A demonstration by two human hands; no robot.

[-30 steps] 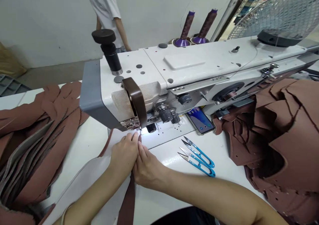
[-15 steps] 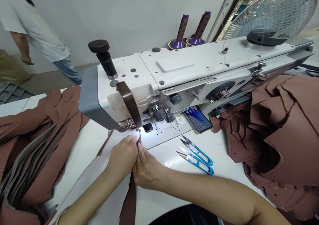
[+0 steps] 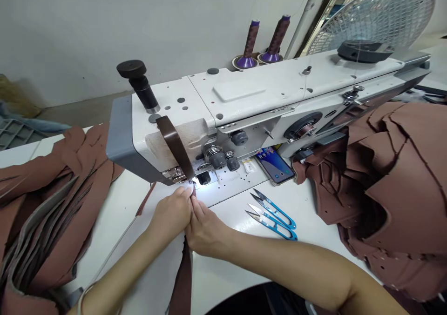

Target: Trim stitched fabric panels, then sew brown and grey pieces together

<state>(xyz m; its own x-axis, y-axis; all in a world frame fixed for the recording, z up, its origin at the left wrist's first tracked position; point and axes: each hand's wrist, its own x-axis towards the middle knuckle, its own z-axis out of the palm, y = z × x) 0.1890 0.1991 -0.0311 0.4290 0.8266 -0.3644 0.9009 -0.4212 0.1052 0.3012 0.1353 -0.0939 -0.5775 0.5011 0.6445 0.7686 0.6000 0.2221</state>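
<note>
A white sewing machine [image 3: 244,96] stands across the table, its lamp lighting the needle area. Just in front of the needle, my left hand [image 3: 173,210] and my right hand [image 3: 206,226] are pressed together, both closed on a narrow brown strip [image 3: 182,278]. One end of the strip runs under the machine's head, and the rest hangs down below my hands toward the table's front edge. The fingertips partly hide the strip where they pinch it. Two blue thread snips [image 3: 274,215] lie on the table to the right of my right hand.
Brown cut pieces [image 3: 66,180] are heaped at the left, and a larger brown pile [image 3: 412,180] is at the right. A phone [image 3: 275,166] lies beneath the machine arm. Thread cones [image 3: 251,40] and a fan [image 3: 377,17] are behind; a grey crate [image 3: 17,131] is at far left.
The person walking at the upper left has moved almost out of view; only some blue cloth shows near the crate. The view has shifted slightly. My hands keep nearly the same place at the needle.
</note>
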